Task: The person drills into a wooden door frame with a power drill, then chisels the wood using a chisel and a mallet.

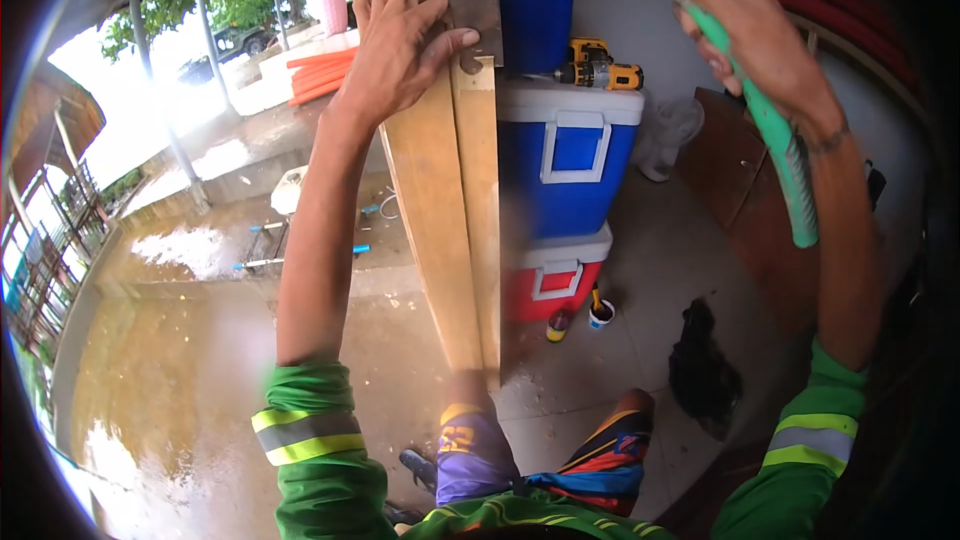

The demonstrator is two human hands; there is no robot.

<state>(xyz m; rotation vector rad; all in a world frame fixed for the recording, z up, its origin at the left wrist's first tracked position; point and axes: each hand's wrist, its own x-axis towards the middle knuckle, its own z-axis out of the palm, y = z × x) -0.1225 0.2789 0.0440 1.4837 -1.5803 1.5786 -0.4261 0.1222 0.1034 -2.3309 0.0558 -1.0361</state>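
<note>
My left hand is closed at the edge of an upright wooden door frame. Its thumb and fingers hold a dark rectangular metal plate, which looks like a hinge leaf, against the wood. Just below the plate, a paler patch with a dark notch shows in the frame. On the upper right, my right hand grips a hammer with a green handle. The hammer is raised, its head near the top edge, blurred and partly cut off, apart from the plate.
A yellow-black cordless drill lies on a blue cooler, stacked over a red cooler. On the floor are a small bottle, a little tub and a dark animal. Orange pipes lie outside on the left.
</note>
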